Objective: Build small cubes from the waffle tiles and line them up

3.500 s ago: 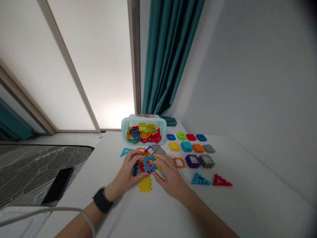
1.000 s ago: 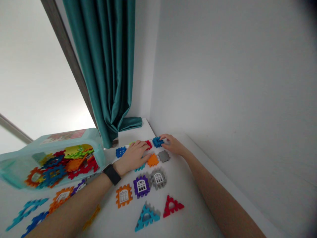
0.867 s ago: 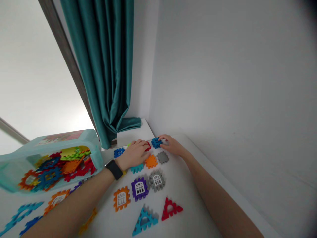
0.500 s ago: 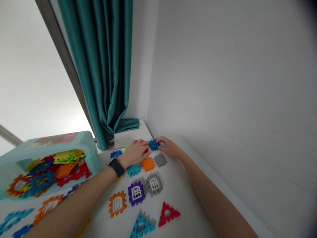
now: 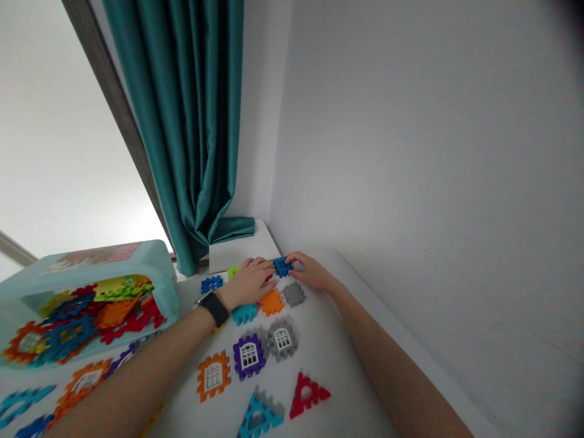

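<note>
My left hand (image 5: 245, 283), with a black watch (image 5: 214, 308) on its wrist, lies curled over the far row of foam waffle blocks. Its fingertips are beside a red block (image 5: 271, 277), which is mostly hidden beneath them. My right hand (image 5: 311, 272) comes in from the right, its fingers pressed on a blue waffle block (image 5: 281, 267). That block sits between my two hands. A lime block (image 5: 233, 272) and a small blue block (image 5: 212, 284) lie just beyond my left hand.
Rows of blocks lie on the white table (image 5: 328, 389), including window squares (image 5: 249, 356) and a red triangle (image 5: 308, 395). A tipped pale teal plastic tub (image 5: 95, 256) full of blocks sits at left. A white wall (image 5: 410, 182) and teal curtain (image 5: 182, 121) stand beyond.
The view has swung right, pushing the tub to the left edge. My hands have moved from the middle pieces to the far row, and have drawn closer around the blue block.
</note>
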`<state>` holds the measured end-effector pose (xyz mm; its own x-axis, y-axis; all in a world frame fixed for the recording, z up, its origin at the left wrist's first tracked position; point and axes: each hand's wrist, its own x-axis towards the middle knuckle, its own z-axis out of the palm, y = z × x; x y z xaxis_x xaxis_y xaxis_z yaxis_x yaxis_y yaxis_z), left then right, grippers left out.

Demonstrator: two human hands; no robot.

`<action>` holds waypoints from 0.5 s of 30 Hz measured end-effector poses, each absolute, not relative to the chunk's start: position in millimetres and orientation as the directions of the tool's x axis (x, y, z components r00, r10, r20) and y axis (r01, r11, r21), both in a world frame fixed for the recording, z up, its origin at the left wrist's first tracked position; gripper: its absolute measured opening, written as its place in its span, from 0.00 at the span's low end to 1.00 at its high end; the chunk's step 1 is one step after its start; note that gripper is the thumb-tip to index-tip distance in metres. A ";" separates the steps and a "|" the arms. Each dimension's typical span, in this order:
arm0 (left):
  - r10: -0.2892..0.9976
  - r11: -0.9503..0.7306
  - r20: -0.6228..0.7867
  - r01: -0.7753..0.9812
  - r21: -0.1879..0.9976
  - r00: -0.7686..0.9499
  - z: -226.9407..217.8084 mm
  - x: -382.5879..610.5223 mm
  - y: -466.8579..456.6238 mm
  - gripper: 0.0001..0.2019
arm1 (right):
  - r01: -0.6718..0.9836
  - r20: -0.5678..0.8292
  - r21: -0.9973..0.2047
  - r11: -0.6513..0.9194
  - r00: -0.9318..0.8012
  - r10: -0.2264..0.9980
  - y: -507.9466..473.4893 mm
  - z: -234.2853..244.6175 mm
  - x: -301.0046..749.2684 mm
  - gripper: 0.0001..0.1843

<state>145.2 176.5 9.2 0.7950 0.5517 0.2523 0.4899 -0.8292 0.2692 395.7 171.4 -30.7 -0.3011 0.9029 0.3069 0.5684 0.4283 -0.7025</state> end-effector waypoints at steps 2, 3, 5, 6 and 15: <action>0.553 -0.828 0.251 0.490 0.273 0.794 9.1 145.6 176.3 0.11 | 0.570 0.306 -0.702 0.427 -0.300 0.904 171.3 -31.0 395.9 0.14; 0.557 -0.825 0.247 0.495 0.272 0.793 9.2 145.8 176.2 0.12 | 0.570 0.305 -0.703 0.426 -0.300 0.904 171.2 -31.1 395.9 0.14; 0.562 -0.822 0.241 0.502 0.269 0.791 9.8 146.4 176.3 0.12 | 0.570 0.303 -0.704 0.423 -0.297 0.905 171.0 -31.0 396.0 0.14; 0.562 -0.822 0.240 0.503 0.268 0.791 10.1 146.6 176.3 0.12 | 0.570 0.303 -0.705 0.422 -0.295 0.906 171.0 -31.0 396.1 0.14; 0.568 -0.819 0.224 0.515 0.254 0.792 9.7 146.8 176.8 0.12 | 0.561 0.304 -0.720 0.408 -0.273 0.913 172.5 -35.0 397.0 0.17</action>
<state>146.8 176.8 9.7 0.7923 0.5677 0.2236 0.5149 -0.8187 0.2541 397.0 172.5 -35.0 -0.2733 0.9128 0.3035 0.5613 0.4076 -0.7203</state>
